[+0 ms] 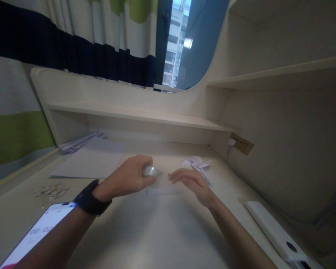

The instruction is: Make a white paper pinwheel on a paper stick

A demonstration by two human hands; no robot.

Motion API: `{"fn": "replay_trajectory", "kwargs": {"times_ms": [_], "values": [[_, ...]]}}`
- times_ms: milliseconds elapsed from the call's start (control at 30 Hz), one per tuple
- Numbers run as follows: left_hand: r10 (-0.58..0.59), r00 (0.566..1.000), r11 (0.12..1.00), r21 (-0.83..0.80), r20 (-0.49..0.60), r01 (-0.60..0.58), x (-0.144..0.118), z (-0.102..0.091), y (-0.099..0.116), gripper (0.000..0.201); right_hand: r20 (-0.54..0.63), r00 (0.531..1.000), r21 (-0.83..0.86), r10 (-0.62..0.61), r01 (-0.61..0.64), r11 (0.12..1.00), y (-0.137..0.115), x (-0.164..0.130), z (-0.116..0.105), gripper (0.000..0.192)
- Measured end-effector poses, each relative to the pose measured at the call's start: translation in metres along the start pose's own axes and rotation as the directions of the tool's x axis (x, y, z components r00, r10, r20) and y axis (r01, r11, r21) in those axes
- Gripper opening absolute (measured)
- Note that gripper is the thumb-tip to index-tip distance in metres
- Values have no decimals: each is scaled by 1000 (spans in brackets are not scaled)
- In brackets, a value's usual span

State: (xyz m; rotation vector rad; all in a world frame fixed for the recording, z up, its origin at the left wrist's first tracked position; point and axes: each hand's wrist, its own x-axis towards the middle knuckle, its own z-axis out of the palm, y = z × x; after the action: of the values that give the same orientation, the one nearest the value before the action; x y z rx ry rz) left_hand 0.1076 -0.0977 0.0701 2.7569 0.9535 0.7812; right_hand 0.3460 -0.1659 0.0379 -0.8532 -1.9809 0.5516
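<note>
My left hand (pixel 136 173) is closed around a small silvery-grey bottle (pixel 150 171) with a tapered tip pointing right. Just right of that tip is my right hand (pixel 192 182), fingers bent and pressed together; a tiny dark spot shows at the fingertips, too blurred to name. Below both hands a pale strip or sheet of paper (pixel 164 190) lies on the desk, its outline faint. Behind my right hand rests a folded white paper pinwheel (pixel 197 163) on a paper stick.
White paper sheets (pixel 89 160) lie at the back left, near a scatter of small light pieces (pixel 52 189). A phone (pixel 40 231) showing a timer is partly under my left forearm. A long white device (pixel 274 228) lies right; a cable (pixel 242 173) runs from the wall socket (pixel 243 144).
</note>
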Motion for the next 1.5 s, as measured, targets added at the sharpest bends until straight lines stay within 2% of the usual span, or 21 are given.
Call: {"fn": "replay_trajectory", "kwargs": {"times_ms": [133, 200, 367, 500, 600, 700, 833, 933, 1033, 1133, 1233, 1333, 1433, 1500], "values": [[39, 999, 998, 57, 11, -39, -2, 3, 1, 18, -102, 991, -1, 84, -84, 996, 10, -1, 9, 14], [51, 998, 996, 70, 19, -53, -2, 5, 3, 17, -99, 987, -5, 124, -125, 992, 15, -1, 18, 22], [88, 996, 991, 101, 29, -90, -3, 8, 10, 15, -92, 986, 68, 138, -132, 989, 27, -1, 38, 42], [87, 996, 989, 115, 27, -90, -2, 9, 11, 15, -181, 972, 44, 151, -146, 988, 29, -2, 43, 41], [87, 996, 989, 116, 19, -89, -2, 10, 9, 15, -190, 970, 16, 150, -150, 989, 26, -1, 44, 37], [95, 995, 990, 101, 21, -97, -2, 10, 6, 16, -174, 969, 107, 173, -156, 982, 25, 0, 45, 40], [108, 994, 991, 74, 36, -110, -3, 10, 6, 16, -183, 948, 369, 261, -180, 912, 34, 1, 47, 36], [103, 993, 994, 31, 53, -104, -3, 9, 6, 20, -119, 930, 542, 347, -231, 808, 41, -1, 43, 34], [97, 992, 995, -34, 79, -94, -2, 7, 5, 26, -24, 929, 607, 369, -280, 744, 42, -3, 34, 34], [111, 985, 984, -153, 131, -90, -1, 3, 3, 28, 48, 934, 620, 354, -305, 722, 37, -4, 25, 32], [150, 969, 942, -327, 197, -79, 0, -1, 0, 29, 100, 943, 695, 318, -295, 655, 30, -4, 18, 31], [193, 944, 896, -440, 269, -58, 0, -3, -1, 30, 249, 939, 744, 237, -343, 574, 24, -5, 14, 35], [217, 937, 919, -382, 275, -100, -2, -4, -1, 28, 380, 896, 661, 228, -436, 611, 22, -4, 9, 37], [202, 950, 945, -302, 238, -125, -3, -3, -2, 25, 374, 885, 563, 278, -455, 690, 22, -1, 4, 34]]}}
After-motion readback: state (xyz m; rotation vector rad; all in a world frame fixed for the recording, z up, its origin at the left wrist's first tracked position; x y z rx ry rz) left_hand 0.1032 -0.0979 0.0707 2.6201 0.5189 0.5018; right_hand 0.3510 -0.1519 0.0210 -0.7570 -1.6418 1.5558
